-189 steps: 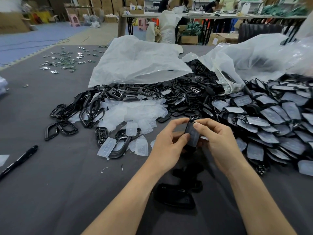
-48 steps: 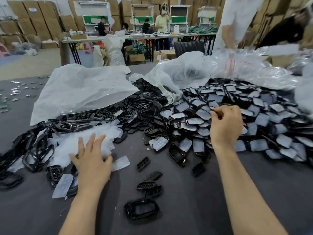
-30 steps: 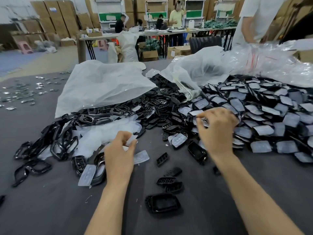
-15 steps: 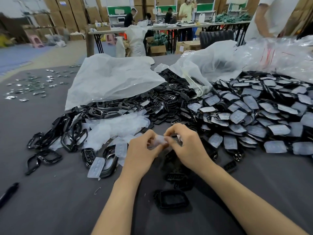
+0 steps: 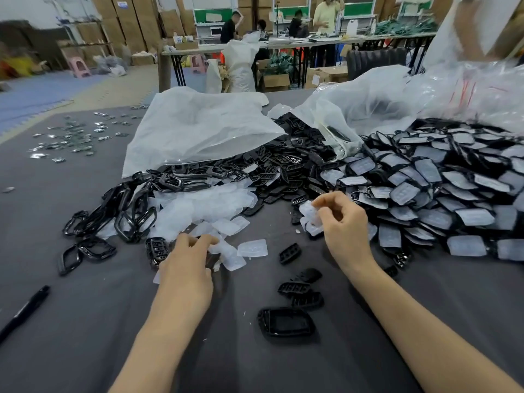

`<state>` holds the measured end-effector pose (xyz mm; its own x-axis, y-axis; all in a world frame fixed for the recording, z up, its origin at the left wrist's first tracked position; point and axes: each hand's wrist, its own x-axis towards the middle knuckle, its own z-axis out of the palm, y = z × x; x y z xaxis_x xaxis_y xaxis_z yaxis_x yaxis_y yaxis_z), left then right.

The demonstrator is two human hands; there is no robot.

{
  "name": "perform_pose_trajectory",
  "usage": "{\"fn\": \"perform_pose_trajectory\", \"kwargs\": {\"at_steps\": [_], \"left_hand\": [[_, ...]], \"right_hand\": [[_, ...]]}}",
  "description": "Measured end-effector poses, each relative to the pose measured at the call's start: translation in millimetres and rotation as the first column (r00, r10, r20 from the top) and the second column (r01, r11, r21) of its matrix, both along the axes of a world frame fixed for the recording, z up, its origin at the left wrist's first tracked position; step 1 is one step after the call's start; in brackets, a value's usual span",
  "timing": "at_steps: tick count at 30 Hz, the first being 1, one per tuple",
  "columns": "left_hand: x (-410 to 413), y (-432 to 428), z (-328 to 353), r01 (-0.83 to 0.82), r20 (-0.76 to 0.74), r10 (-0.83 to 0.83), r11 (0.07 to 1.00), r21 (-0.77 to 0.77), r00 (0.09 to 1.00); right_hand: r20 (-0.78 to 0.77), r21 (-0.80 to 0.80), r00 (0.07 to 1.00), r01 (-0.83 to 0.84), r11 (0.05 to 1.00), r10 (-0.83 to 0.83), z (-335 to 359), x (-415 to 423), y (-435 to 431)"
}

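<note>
Currently your right hand [image 5: 341, 222] has fingers clamped on a clear pad [image 5: 307, 211], just above the bench [image 5: 85, 321] by the black pile [image 5: 425, 191]. Your left hand [image 5: 185, 268] sits on loose pads [image 5: 231, 258]; can't tell if its fingers grip one.

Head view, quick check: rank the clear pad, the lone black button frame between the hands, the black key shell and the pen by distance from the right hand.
1. clear pad: pinched in the right hand.
2. lone black button frame: just left of that wrist.
3. black key shell: closer to the person, between the forearms.
4. pen: far left table edge.
</note>
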<state>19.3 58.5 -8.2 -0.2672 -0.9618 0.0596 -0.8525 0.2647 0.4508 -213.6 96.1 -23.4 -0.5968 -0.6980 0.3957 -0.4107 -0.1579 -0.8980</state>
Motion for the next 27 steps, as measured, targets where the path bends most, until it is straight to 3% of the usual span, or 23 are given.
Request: {"fn": "perform_pose_trajectory", "kwargs": {"at_steps": [5, 10, 14, 17, 20, 21, 24, 27], "left_hand": [[-6, 2, 11, 0.058, -0.163, -0.066, 0.997, -0.053, 0.984], [-12, 17, -7, 0.149, -0.050, -0.149, 0.989, 0.009, 0.988], [-8, 19, -11, 0.177, 0.087, -0.174, 0.984, -0.027, 0.981], [-3, 21, -7, 0.264, 0.054, -0.265, 0.964, 0.032, 0.963], [-5, 16, -5, 0.329, 0.062, -0.331, 0.943, 0.042, 0.942], [-6, 13, -3, 0.354, 0.071, -0.357, 0.934, 0.048, 0.931], [-9, 2, 6, 0.419, 0.142, -0.431, 0.901, 0.110, 0.891], [-13, -1, 14, 0.451, 0.350, -0.439, 0.891, 0.052, 0.828]], "right_hand": [[0.113, 0.004, 0.993, 0.036, 0.999, -0.036, 1, -8, -2], [0.042, 0.067, 0.999, 0.005, 0.998, -0.008, 3, -8, 1], [-0.249, 0.226, 0.957, -0.090, 0.970, 0.146, 8, 0, 1], [-0.328, 0.461, 0.886, -0.153, 0.874, 0.329, 7, 2, 4], [-0.387, 0.699, 0.755, -0.135, 0.703, 0.530, 9, 0, 8], [-0.373, 0.717, 0.736, -0.157, 0.679, 0.565, 10, -1, 8], [-0.365, 0.659, 0.751, -0.209, 0.722, 0.550, 12, -1, 7], [-0.366, 0.621, 0.793, -0.182, 0.762, 0.487, 9, 1, 8]]}}
